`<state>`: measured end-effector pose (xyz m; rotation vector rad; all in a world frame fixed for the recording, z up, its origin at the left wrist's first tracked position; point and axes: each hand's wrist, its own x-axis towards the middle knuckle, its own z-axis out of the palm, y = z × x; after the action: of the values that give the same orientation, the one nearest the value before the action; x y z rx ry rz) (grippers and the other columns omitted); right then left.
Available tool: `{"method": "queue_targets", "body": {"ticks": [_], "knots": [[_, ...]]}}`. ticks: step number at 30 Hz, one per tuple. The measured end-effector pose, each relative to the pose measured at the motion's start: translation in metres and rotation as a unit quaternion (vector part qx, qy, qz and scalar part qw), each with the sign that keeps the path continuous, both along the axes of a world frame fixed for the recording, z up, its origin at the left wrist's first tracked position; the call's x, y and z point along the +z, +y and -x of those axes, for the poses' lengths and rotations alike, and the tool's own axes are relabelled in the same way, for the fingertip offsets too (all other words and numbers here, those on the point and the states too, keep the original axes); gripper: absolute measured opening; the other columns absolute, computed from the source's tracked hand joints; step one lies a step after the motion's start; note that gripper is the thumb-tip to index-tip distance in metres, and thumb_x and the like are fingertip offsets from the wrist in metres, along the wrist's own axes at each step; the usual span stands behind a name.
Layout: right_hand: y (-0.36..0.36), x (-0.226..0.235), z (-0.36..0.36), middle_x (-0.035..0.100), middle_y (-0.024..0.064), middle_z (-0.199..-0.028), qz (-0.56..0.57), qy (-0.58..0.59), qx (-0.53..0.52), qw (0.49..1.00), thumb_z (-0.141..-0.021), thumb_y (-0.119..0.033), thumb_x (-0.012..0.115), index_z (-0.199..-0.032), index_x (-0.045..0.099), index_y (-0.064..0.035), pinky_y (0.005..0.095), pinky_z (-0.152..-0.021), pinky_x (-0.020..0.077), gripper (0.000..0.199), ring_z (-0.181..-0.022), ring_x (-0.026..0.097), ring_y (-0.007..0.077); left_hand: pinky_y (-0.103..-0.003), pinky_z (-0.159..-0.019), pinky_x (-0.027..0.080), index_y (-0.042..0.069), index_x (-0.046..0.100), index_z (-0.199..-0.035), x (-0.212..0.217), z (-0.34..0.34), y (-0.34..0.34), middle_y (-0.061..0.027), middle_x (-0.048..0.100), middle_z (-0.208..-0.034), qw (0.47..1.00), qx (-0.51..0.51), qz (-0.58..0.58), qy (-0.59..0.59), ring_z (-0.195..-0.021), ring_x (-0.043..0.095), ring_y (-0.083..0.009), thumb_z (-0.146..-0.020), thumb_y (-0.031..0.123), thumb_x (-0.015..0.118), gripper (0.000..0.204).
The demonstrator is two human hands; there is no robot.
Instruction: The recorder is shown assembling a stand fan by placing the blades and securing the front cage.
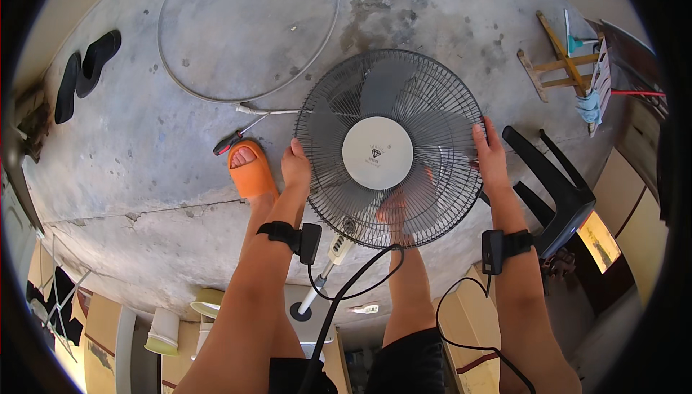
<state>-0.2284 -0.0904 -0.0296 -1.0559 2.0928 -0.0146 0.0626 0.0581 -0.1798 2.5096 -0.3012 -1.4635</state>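
A standing fan's round dark wire guard (443, 206) faces up in front of me, with grey blades and a white centre disc (377, 152) showing. My left hand (296, 167) holds the guard's left rim, its fingers partly hidden behind the wires. Against the right rim, my right hand (490, 156) grips the guard. Beneath it, the white fan pole (313, 293) runs down to a pale base (303, 325). A screwdriver (228, 143) with a red and black handle lies left of the fan. Farther off, a thin grey hoop (167, 69) rests on the floor, its pale end strip near the guard.
Two black shoes (97, 62) lie at the far left. My foot in an orange slipper (251, 170) is beside the screwdriver. A black plastic stool (562, 199) lies on its side at the right, below a wooden folding stand (566, 62). Black cables hang near my forearms.
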Motion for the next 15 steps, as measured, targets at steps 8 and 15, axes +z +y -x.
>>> {"method": "queue_targets", "body": {"ticks": [8,15], "knots": [[0.012,-0.003,0.024,0.052,0.0126,-0.116,-0.005,-0.096,-0.005,0.995,-0.076,-0.041,0.072,-0.137,0.031,-0.0026,0.0298,-0.081,0.0444,0.083,-0.099,0.05,0.0195,-0.045,-0.081,0.043,-0.006,0.057,-0.1,-0.008,0.002,0.005,-0.0271,0.059,-0.095,1.0,-0.01,0.006,-0.012,-0.092,0.056,-0.0426,-0.097,0.042,0.031,0.055],[0.005,0.007,0.006,0.048,0.0141,-0.121,-0.044,-0.071,0.007,0.996,-0.063,-0.029,0.083,-0.138,0.027,-0.0007,0.0329,-0.092,0.0398,0.098,-0.108,0.044,0.0216,-0.046,-0.082,0.043,-0.006,0.057,-0.099,-0.003,0.002,0.0,-0.0277,0.059,-0.097,0.999,-0.007,-0.035,-0.009,-0.094,0.055,-0.0434,-0.097,0.042,0.031,0.055]]}}
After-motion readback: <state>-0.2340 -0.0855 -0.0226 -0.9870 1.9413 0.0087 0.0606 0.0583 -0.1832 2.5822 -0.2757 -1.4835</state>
